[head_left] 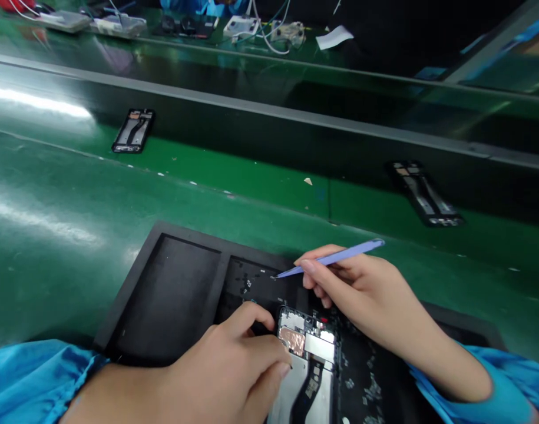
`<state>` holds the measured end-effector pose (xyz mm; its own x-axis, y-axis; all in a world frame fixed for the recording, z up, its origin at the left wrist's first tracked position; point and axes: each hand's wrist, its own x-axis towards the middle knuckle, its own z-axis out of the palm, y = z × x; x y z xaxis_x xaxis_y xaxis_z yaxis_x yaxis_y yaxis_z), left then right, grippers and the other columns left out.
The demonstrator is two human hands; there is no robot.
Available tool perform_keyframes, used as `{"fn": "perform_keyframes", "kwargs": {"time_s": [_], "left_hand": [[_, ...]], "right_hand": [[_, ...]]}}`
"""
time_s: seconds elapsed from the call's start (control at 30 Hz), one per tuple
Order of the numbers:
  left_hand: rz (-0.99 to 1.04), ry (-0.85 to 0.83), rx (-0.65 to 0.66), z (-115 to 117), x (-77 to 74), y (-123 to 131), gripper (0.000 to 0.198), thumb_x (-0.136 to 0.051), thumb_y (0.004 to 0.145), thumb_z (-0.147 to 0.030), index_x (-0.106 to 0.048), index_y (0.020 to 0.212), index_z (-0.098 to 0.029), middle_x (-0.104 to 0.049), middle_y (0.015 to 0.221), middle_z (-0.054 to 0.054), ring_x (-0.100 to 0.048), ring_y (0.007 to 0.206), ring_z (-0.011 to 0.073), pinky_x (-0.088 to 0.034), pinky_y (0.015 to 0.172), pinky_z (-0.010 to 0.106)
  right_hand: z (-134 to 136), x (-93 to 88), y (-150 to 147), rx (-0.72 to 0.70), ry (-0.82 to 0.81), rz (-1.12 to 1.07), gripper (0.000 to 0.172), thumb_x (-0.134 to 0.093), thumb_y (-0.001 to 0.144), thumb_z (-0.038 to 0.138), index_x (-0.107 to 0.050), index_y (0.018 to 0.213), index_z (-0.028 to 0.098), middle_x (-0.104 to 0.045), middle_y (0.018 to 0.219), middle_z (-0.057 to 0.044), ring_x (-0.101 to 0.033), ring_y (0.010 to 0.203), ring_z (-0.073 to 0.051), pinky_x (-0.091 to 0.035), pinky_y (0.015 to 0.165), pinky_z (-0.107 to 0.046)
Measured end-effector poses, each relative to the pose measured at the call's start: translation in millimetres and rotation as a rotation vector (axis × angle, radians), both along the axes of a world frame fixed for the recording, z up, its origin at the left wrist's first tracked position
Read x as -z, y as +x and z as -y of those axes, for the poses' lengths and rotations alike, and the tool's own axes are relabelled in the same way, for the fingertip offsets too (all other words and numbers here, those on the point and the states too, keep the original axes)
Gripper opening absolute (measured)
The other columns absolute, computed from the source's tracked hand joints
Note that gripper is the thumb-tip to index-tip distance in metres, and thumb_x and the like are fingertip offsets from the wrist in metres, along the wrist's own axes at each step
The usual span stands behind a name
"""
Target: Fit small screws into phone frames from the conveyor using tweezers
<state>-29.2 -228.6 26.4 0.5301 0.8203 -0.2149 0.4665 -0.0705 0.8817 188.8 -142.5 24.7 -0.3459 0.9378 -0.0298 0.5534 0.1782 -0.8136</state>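
Observation:
My right hand (361,288) grips purple tweezers (344,254) like a pen, their fine tip pointing left at tiny pieces (263,271) in the black tray (222,288). Below the tip lies an opened phone (320,347), with a copper-coloured patch, silver plates and a dark ribbon cable showing. My left hand (225,365) is over the phone's left edge, index finger bent and thumb pressed towards another finger. Something small and dark shows at those fingertips, too small to name. The phone's lower end runs out of view.
Two more opened phones lie on the green bench, one at the left (134,131) and one at the right (426,194). A grey rail (251,109) crosses behind them. At the back are cables, pale devices (241,27), a white paper (334,37) and part of a person in blue (207,7).

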Motion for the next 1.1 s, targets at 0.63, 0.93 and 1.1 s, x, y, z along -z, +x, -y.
{"fn": "perform_keyframes", "kwargs": {"time_s": [0.63, 0.93, 1.1], "left_hand": [[0.097, 0.002, 0.026, -1.9, -1.2, -3.7, 0.022, -0.051, 0.098, -0.01, -0.071, 0.094, -0.018, -0.066, 0.099, 0.002, -0.065, 0.09, 0.0121, -0.051, 0.083, 0.019], [0.078, 0.003, 0.012, -3.7, -4.8, -4.8, 0.022, -0.052, 0.097, -0.009, -0.072, 0.1, -0.019, -0.064, 0.096, 0.0, -0.064, 0.087, 0.0098, -0.051, 0.081, 0.016], [0.072, -0.012, 0.021, -3.1, -4.7, -4.8, 0.021, -0.053, 0.097, -0.01, -0.072, 0.1, -0.02, -0.064, 0.099, 0.0, -0.063, 0.088, 0.0098, -0.051, 0.083, 0.017]], "right_hand": [[27.7, 5.8, 10.5, -0.282, 0.53, -0.02, 0.009, -0.048, 0.101, 0.016, -0.056, 0.101, 0.021, -0.075, 0.081, -0.004, -0.076, 0.075, -0.018, -0.06, 0.063, -0.025], [27.1, -0.3, 10.9, -0.308, 0.527, 0.009, 0.011, -0.048, 0.101, 0.015, -0.057, 0.101, 0.021, -0.076, 0.085, -0.005, -0.075, 0.076, -0.018, -0.059, 0.063, -0.026], [23.6, -5.0, 7.7, -0.346, 0.506, 0.005, 0.01, -0.046, 0.102, 0.017, -0.055, 0.1, 0.02, -0.075, 0.085, -0.005, -0.076, 0.077, -0.018, -0.06, 0.065, -0.026]]}}
